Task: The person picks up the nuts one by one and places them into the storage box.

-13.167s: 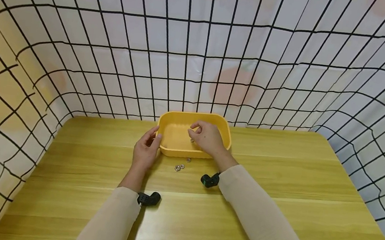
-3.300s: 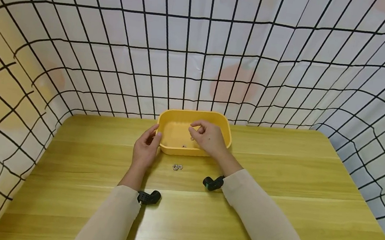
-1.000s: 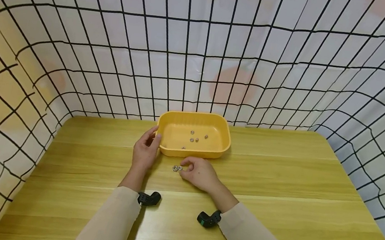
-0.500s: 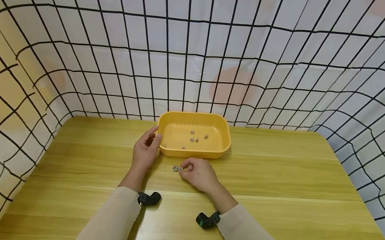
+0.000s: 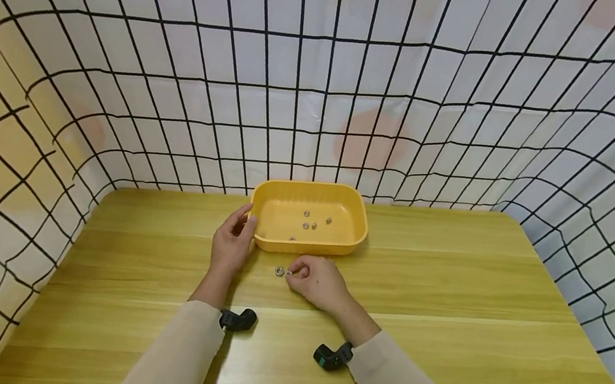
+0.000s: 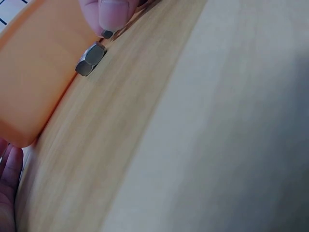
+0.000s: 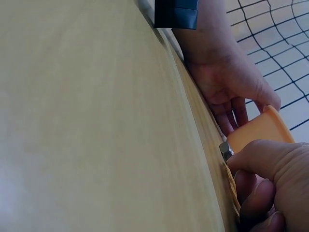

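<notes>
A yellow plastic bin stands at the back of the table, with several small metal nuts on its floor. My left hand holds the bin's left end, thumb and fingers at the rim and outer wall. In front of the bin, my right hand pinches a small hex nut between thumb and index finger, close to the tabletop. Just left of those fingertips a larger hex nut lies on the table; the left wrist view shows this larger nut close up, beside the bin wall.
The wooden table reaches back to a black wire grid that encloses the back and both sides, with pale cloth behind it. Black wrist cameras sit at the cuffs of both beige sleeves.
Two nuts stood before the bin a second ago; my right fingers have closed on the smaller one. Earlier, the right hand was over the bin and another nut lay outside. The left hand stays put.
</notes>
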### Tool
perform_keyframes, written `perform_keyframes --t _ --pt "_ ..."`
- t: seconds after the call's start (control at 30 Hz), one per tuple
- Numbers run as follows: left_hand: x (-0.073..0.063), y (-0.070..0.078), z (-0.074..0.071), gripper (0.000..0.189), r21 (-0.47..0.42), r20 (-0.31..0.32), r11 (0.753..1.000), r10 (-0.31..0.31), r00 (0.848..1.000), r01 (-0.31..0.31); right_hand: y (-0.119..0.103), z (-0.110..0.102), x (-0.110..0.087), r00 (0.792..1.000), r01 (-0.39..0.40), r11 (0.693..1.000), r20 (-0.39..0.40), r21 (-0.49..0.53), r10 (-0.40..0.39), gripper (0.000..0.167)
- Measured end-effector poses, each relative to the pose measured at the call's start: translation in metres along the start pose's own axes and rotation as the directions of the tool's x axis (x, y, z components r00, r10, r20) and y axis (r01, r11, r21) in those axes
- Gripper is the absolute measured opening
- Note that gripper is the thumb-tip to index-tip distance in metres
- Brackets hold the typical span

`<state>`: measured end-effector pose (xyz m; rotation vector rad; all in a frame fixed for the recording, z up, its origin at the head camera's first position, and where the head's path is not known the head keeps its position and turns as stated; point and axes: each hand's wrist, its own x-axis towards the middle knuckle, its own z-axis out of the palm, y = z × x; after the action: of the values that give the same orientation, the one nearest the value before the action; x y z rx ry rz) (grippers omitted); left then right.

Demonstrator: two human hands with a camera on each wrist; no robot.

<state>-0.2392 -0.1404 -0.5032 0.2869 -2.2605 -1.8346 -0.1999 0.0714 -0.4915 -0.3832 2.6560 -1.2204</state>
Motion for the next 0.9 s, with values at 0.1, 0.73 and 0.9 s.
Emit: perform_keyframes --t 0.1,0.73,0.9 --pt "-0.001 0.000 0.000 0.038 -0.007 0.003 1.000 0.002 1.000 -0.002 0.000 0.000 -0.002 1.000 -0.005 1.000 0.001 0.022 0.005 0.009" --pt "0.000 -0.001 0.001 0.038 -0.011 -0.006 1.000 0.005 1.000 -0.005 -0.002 -0.008 -0.015 0.998 0.042 0.995 0.031 0.095 -0.045 0.008" --pt "0.001 0.000 0.000 0.038 -0.016 -0.001 1.000 -0.009 1.000 0.009 -0.008 -0.012 -0.019 0.999 0.021 0.993 0.041 0.114 -0.026 0.008"
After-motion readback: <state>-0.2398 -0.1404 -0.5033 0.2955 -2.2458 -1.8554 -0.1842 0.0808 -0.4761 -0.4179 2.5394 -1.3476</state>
